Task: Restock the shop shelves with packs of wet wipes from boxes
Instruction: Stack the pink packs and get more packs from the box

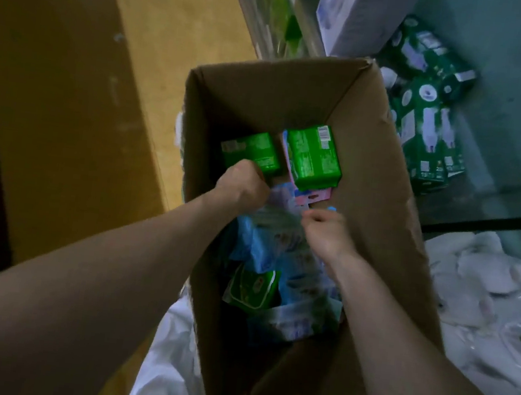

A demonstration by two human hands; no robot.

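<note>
Nearest the viewer, a white plastic-wrapped bundle (170,349) lies against the near left side of an open cardboard box (388,231). Both bare forearms reach into the box.

Contents, near end: a green pack with a white rim (252,289) standing tilted among pale blue packs (279,251).

Left hand (243,184): fingers curled under, at the near edge of the left green pack (251,151). Whether it grips that pack cannot be told.

Right hand (326,234): fingertips drawn together over the pale blue packs. What they pinch cannot be told.

Far end: the left green pack lies flat, long axis across the box, barcode label at its left end. The right green pack (314,156) lies flat on a pink pack (316,197), long axis running lengthwise, barcode at its far end. All print is too blurred to read.

Beyond the box, dark green cartons (429,129) stand on a shelf.
</note>
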